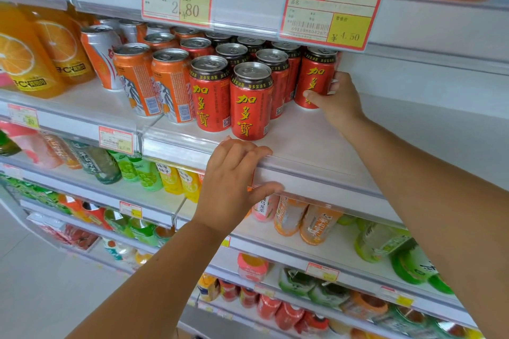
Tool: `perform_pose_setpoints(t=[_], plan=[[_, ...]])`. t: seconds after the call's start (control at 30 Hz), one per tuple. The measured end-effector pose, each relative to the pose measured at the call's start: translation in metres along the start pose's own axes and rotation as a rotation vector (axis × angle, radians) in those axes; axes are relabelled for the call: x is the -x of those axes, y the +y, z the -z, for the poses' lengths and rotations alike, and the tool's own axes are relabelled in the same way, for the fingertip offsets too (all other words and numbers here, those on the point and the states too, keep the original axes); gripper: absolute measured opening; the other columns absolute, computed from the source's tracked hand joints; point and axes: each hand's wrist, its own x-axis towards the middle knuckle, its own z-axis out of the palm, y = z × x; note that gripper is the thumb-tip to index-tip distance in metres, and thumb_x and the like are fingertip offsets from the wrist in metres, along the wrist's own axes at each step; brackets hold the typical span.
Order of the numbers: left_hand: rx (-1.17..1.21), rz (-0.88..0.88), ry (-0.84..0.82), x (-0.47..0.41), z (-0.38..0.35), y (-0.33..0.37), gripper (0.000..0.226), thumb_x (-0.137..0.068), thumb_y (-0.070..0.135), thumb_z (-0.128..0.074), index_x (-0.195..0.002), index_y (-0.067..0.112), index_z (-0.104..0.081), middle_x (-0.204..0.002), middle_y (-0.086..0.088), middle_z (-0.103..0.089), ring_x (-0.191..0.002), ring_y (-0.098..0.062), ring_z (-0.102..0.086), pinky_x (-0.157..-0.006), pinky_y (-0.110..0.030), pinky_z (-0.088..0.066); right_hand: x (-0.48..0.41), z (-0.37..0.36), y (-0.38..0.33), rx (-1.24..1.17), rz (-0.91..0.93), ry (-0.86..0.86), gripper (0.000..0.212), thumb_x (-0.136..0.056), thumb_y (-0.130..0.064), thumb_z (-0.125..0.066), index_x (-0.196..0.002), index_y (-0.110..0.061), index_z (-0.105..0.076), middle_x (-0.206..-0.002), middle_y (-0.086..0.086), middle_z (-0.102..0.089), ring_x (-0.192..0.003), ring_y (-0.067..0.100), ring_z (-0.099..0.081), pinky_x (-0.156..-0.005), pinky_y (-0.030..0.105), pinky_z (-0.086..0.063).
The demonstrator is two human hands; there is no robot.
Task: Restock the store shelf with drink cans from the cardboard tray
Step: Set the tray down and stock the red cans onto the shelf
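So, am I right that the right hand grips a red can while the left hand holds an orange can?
Not quite: in the head view the left hand holds nothing; it rests on the shelf edge. The right hand does grip a red can.

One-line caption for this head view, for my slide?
Right hand grips a red can on the shelf; left hand rests on its front edge.
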Motion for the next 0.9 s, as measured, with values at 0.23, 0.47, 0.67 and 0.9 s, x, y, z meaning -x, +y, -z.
perform_pose_setpoints(t=[0.23,0.47,0.67,0.9], plan=[[0.090,0.030,-0.029,-0.001,0.013,0.003,0.064,-0.076,0.052,-0.076,-0.123,0.011,-0.064,-0.115,-0.004,-0.064,-0.113,-0.025,-0.054,-0.101,-0.041,-0.043,0.018,0.015,-0.012,0.132,-0.045,0.004,0.080,-0.076,-0.034,-0.079,-0.139,-0.012,-0.035,-0.133,0.012,-0.044,-0.115,0.022,-0.054,-0.093,0.027,-0.042],[0.073,0.287,0.046,0.091,0.085,-0.039,0.032,-0.089,0.031,-0.068,-0.116,0.013,-0.067,-0.125,-0.004,-0.062,-0.117,-0.022,-0.055,-0.104,-0.022,-0.036,0.185,0.010,-0.053,-0.088,0.550,-0.056,0.029,-0.087,-0.014,-0.062,-0.113,-0.018,-0.051,-0.096,0.011,-0.055,-0.084,0.023,-0.057,-0.080,0.027,-0.048],[0.029,1.034,-0.296,0.289,0.130,-0.106,0.035,-0.086,0.021,-0.072,-0.119,0.028,-0.062,-0.128,0.007,-0.055,-0.114,-0.019,-0.059,-0.087,-0.032,-0.050,0.317,-0.115,-0.019,-0.052,0.194,-0.720,0.026,-0.089,-0.017,-0.063,-0.106,-0.035,-0.053,-0.104,-0.004,-0.055,-0.089,0.009,-0.057,-0.071,0.009,-0.046],[0.046,1.614,-0.710,0.504,0.131,-0.133,0.046,-0.090,0.035,-0.063,-0.133,0.032,-0.048,-0.135,0.009,-0.046,-0.116,-0.015,-0.054,-0.088,-0.032,-0.048,0.432,-0.301,0.108,0.272,-0.259,-1.174,0.036,-0.091,-0.019,-0.062,-0.124,-0.028,-0.051,-0.117,-0.014,-0.053,-0.102,-0.003,-0.054,-0.083,0.011,-0.041]])
